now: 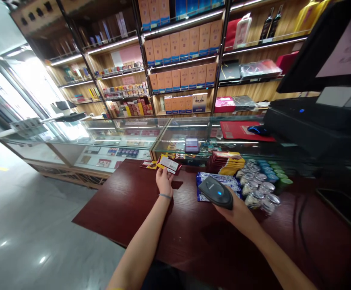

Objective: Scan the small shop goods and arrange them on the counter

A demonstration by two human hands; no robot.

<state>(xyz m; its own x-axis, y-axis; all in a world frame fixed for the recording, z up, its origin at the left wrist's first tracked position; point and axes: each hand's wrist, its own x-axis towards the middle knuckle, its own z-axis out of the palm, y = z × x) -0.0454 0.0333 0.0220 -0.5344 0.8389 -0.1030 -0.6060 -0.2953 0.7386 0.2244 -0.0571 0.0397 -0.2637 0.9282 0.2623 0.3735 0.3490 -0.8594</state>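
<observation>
My left hand (164, 180) is closed on a small red and yellow pack (169, 164) with a white barcode label, lifted above the dark red counter (127, 205). My right hand (238, 209) grips a dark grey barcode scanner (216, 191) with a blue light, its head aimed toward the pack. The scanner hovers over a blue and white packet (204, 179) lying flat on the counter. A thin band circles my left wrist.
Red packs (225, 161) are stacked behind the scanner, with several small lidded jars (257, 187) and green and blue tins (273, 171) to the right. A glass display case (127, 137) runs behind. A black till screen (329, 48) stands at right; shelves of boxes (181, 44) fill the wall.
</observation>
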